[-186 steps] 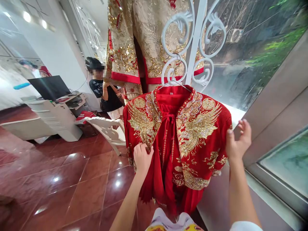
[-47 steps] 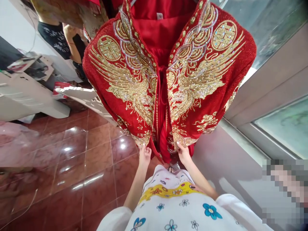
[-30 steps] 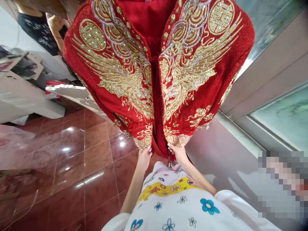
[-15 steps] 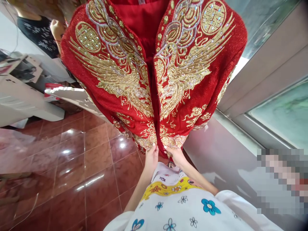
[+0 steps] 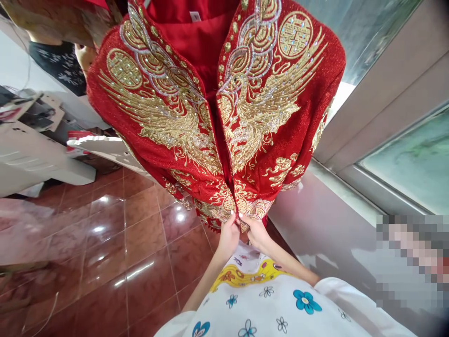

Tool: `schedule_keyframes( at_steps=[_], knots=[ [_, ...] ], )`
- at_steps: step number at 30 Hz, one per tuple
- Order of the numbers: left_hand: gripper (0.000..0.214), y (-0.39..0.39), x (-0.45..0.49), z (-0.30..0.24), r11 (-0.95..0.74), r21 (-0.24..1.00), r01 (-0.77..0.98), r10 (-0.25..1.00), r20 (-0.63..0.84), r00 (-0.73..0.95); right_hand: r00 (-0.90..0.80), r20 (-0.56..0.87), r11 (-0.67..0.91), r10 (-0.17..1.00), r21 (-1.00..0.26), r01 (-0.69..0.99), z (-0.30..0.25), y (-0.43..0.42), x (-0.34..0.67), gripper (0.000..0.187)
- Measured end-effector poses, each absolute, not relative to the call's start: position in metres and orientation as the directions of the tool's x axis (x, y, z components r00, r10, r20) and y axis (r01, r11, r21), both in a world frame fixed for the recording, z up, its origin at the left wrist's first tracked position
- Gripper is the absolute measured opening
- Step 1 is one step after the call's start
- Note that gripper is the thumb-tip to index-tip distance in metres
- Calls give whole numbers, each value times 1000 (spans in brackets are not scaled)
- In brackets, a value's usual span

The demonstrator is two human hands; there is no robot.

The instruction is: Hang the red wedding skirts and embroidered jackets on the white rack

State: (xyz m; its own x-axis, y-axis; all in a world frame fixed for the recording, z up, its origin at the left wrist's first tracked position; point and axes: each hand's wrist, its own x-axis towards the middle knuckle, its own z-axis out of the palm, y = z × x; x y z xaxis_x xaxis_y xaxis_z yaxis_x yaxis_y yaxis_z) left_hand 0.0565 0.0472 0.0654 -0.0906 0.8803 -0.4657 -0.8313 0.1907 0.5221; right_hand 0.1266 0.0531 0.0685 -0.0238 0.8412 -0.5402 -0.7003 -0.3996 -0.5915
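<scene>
A red jacket point(image 5: 301, 93) with gold and silver bird embroidery hangs in front of me, its front parted at the neck and narrowing to a thin gap lower down. At the bottom hem, my left hand point(image 5: 228, 236) pinches the front edge on the left. Close beside it, my right hand point(image 5: 257, 233) grips the opposite front edge, thumb on top. The two edges almost meet between my fingertips; whether a fastener is there I cannot make out. A small white label point(image 5: 195, 17) shows on the red lining inside the collar.
A metal-framed door or window point(image 5: 372, 112) with greenish panes stands close on the right, above a pale wall. To the left are a white cut-out panel point(image 5: 105, 146) and white furniture point(image 5: 45, 152) on glossy red floor tiles point(image 5: 147, 234). Another person point(image 5: 59, 65) is at upper left.
My left hand has moved right toward my right hand, drawing the jacket's two front edges together at the hem. The jacket's upper part has shifted slightly left and down in view.
</scene>
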Motion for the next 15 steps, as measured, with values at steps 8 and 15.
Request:
schedule_keyframes(
  at_steps=[8,15],
  knots=[
    [26,47,57,64,190,499,-846,884,-462,-74,-22,-543,-393,839,-578,-715,75,53,125,22],
    [27,45,58,58,165,522,-837,885,-453,-109,-45,-562,-432,826,-579,-691,78,54,126,20]
  ],
)
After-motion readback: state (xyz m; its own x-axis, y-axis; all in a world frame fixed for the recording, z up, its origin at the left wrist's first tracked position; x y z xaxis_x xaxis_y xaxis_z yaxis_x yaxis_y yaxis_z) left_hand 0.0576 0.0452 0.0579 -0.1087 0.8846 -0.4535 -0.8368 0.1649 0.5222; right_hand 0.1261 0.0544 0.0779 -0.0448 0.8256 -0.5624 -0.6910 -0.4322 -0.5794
